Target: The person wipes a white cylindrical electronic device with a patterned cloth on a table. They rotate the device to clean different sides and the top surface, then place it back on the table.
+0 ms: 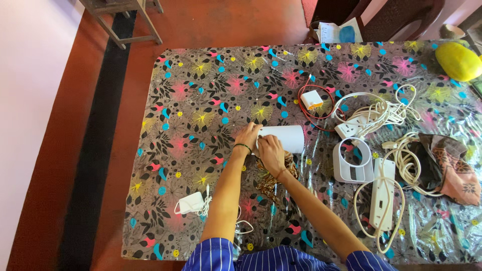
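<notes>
Two bare hands are working mid-desk [201, 100], a broad floral plastic-covered surface: the left hand [248, 136] is clenching its grip on a white paper-wrapped cylinder [283, 138], while the right hand [271, 153] is pressing a brown patterned cloth [273, 175] just nearer.

We take the white stand with the round opening [353, 167] as reference. Behind it we see a white adapter [312, 99] ringed by red cable. A power strip [383, 193] lies just right. A yellow fruit [458, 60] sits far right, behind.
</notes>
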